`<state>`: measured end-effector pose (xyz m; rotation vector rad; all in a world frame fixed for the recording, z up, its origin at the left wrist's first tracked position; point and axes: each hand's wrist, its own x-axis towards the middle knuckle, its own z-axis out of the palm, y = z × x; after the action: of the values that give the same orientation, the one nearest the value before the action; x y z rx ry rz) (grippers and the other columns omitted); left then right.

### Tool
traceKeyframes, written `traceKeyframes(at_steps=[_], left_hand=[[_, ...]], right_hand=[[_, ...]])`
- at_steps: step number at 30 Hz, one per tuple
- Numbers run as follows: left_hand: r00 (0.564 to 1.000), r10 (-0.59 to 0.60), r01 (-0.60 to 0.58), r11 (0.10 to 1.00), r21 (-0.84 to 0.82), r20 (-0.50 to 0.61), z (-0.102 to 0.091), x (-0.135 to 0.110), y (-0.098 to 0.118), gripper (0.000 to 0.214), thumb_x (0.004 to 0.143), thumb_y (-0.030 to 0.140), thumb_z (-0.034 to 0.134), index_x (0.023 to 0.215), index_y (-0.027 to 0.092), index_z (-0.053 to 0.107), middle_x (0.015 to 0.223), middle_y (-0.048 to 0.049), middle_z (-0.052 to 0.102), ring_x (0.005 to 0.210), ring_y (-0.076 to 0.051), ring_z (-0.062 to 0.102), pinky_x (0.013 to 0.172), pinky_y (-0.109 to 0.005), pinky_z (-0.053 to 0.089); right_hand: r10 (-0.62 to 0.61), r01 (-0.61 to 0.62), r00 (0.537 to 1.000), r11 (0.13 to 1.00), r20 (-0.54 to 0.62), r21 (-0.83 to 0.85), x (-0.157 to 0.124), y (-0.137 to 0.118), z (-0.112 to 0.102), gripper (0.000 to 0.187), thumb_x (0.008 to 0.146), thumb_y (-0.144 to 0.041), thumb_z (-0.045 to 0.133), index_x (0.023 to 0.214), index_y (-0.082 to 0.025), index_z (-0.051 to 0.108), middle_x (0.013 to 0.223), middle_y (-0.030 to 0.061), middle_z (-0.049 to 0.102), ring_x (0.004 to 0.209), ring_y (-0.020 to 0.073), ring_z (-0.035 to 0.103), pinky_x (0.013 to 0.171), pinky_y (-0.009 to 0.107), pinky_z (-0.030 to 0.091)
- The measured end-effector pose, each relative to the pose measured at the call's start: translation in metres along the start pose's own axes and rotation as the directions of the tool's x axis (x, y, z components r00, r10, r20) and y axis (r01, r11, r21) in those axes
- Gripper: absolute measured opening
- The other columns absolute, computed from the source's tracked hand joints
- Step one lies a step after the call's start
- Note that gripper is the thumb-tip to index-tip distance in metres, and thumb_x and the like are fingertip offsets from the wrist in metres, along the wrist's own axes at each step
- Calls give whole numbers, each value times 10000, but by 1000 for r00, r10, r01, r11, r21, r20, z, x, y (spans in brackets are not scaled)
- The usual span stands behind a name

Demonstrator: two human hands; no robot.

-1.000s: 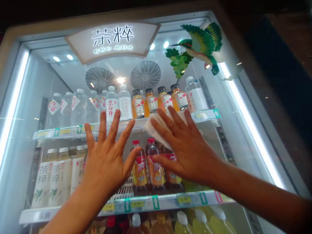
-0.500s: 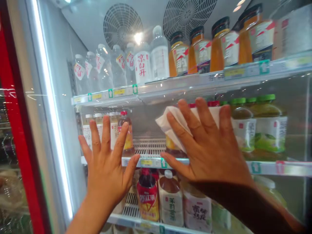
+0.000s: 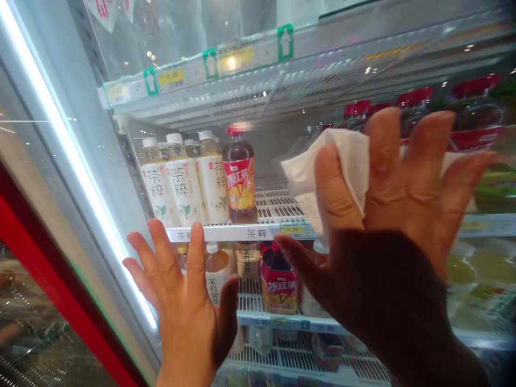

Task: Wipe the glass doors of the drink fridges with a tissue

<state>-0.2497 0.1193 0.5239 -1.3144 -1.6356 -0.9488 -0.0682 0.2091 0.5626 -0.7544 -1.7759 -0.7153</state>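
The cooler's glass door point(image 3: 92, 161) is filling the view. At three o'clock the right hand point(image 3: 387, 236) is spreading flat, pinning a white cloth point(image 3: 342, 156) to the pane. At seven o'clock the left hand point(image 3: 189, 312) is pressing open and empty, as if bracing.

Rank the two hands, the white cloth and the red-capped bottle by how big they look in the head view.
1. right hand, nearest the camera
2. left hand
3. white cloth, partly covered, so unsure
4. red-capped bottle
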Motion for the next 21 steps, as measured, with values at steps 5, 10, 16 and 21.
traceKeyframes(at_steps=[5,10,16,21], left_hand=[[998,-59,59,998,-21,31,-2,-10,-20,862,977,315,537,1648,397,4,1732,29,-214,1586,-372,-210,1234,-759,-49],[1000,-2,3,999,-51,28,-1,-12,-34,881,975,319,554,1646,401,-11,1734,27,-212,1583,-363,-225,1241,-716,-107],[999,-14,19,992,-127,39,1,-22,-38,841,976,401,565,1638,447,50,1735,102,-175,1607,-374,-116,1286,-676,-85],[992,44,-15,974,-226,122,-4,-17,-23,1006,875,500,703,1578,589,-11,1680,245,-180,1600,-348,-130,1329,-624,-40]], right_hand=[[13,-13,1000,999,9,-29,-24,-30,15,837,1011,-449,500,1676,-232,41,1740,67,-84,1580,460,29,1211,782,142],[54,-54,999,994,-3,-90,-10,-49,21,836,1012,-528,454,1679,-247,34,1743,92,-54,1571,493,16,1200,806,84],[25,-24,999,999,22,-45,-46,-60,33,799,1030,-464,425,1676,-213,29,1738,74,-75,1584,461,24,1191,813,78],[88,-87,996,992,6,-91,-31,-38,21,857,1000,-472,498,1674,-302,-3,1725,5,-156,1565,487,-77,1175,839,31]])
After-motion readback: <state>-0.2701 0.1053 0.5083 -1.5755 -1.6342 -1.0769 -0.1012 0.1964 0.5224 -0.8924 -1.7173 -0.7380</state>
